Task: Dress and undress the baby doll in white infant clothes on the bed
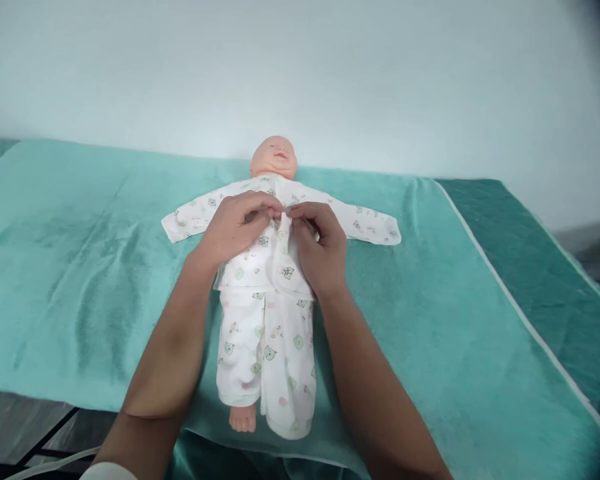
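Note:
A baby doll (274, 157) lies on its back, head toward the wall. It wears a white printed jacket (245, 273) and matching trousers (287, 353). Both sleeves spread out to the sides, with no doll hands showing at the cuffs. One bare foot (243, 419) pokes from the left trouser leg; the other leg's end is covered. At the jacket's front opening, my left hand (237, 223) pinches one edge at chest height. My right hand (323, 240) pinches the facing edge close beside it. Whatever fastener lies between my fingertips is too small to make out.
A light green blanket (105, 280) covers the table under the doll, with wrinkles at the left. Darker green padding (540, 267) shows at the right. A pale wall (300, 73) rises behind. Below at the left are a dark metal frame and a white cable (55, 463).

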Available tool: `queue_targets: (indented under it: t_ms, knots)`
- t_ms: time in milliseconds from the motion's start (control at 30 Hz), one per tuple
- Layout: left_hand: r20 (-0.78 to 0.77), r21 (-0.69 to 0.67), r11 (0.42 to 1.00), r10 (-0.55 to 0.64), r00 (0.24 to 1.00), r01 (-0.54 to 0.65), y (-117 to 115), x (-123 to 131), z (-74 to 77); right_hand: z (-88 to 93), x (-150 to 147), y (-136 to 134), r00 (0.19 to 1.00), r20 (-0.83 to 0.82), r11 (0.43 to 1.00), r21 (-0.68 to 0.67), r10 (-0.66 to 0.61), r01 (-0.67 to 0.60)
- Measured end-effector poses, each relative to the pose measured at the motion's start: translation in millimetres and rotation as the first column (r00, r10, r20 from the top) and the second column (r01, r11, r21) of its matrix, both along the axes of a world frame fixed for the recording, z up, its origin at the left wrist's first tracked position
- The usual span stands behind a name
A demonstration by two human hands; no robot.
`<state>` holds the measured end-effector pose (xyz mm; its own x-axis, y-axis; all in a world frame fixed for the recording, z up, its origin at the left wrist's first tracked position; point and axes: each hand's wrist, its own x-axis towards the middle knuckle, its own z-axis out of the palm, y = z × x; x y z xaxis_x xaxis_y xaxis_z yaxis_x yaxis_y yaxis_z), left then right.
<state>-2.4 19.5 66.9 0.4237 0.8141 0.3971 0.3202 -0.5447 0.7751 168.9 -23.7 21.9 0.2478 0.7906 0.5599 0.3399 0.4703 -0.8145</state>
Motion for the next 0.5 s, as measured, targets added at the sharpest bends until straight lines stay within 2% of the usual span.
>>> queue_targets:
  t_ms: [167, 267, 333, 367, 433, 500]
  knots:
    - [0.176, -0.141, 0.990, -0.001, 0.984, 0.026, 0, -1, -4.1, 3.7, 4, -4, 0.997, 0.033, 0.997, 0.025, 0.072, -0.073]
    - [0.230, -0.060, 0.994, 0.098, 0.968, -0.087, 7, -1, -13.5, 3.5, 6, -7, 0.986, -0.072, 0.988, -0.012, 0.152, -0.153]
    - [0.185, 0.063, 0.988, 0.129, 0.974, -0.142, 15, -1, -21.0, 2.4, 7, -6, 0.974, -0.172, 0.988, -0.032, 0.146, -0.154]
    - [0.140, 0.118, 0.985, 0.112, 0.984, -0.129, 19, -1, -24.3, 1.5, 7, -4, 0.970, -0.207, 0.990, -0.040, 0.125, -0.136]
    - [0.027, 0.179, 0.983, 0.044, 0.999, -0.048, 26, -1, -28.9, -1.0, 7, 4, 0.972, -0.219, 0.994, -0.053, 0.085, -0.099]
    - [-0.062, 0.182, 0.983, -0.007, 0.998, 0.018, 30, -2, -30.3, -4.1, 9, 16, 0.983, -0.157, 0.992, -0.069, 0.091, -0.103]
